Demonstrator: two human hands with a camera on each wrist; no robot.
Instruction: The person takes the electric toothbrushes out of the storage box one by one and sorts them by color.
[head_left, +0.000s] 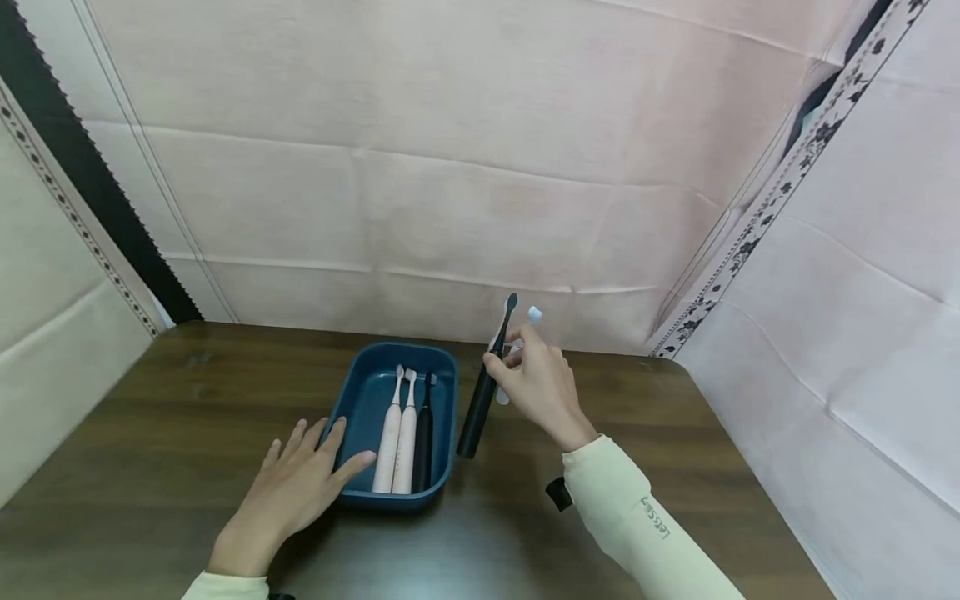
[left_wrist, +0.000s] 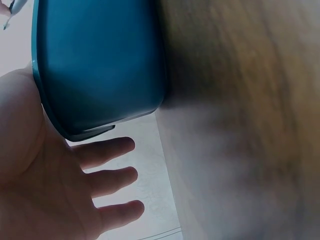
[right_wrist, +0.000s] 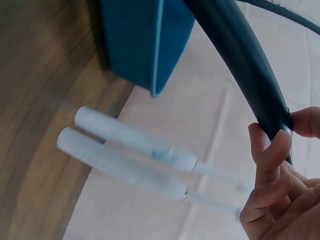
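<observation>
My right hand [head_left: 538, 382] pinches a black electric toothbrush [head_left: 477, 415] between thumb and fingers near its neck, head up and handle slanting down beside the tray's right side. My left hand [head_left: 294, 490] rests at the left side of a blue tray [head_left: 363, 408], its thumb over the rim and the other fingers extended outside. Inside the tray lie two white electric toothbrushes [head_left: 387, 446] and a black one [head_left: 423, 446], side by side. Two more white electric toothbrushes [right_wrist: 132, 140] show beyond the tray in the right wrist view; in the head view my right hand partly hides them.
The tray stands on a dark brown wooden table [head_left: 150, 450]. White cloth [head_left: 420, 208] hangs behind the table's back edge, with more cloth panels at the left and right. A black wrist strap [head_left: 558, 493] shows at my right sleeve.
</observation>
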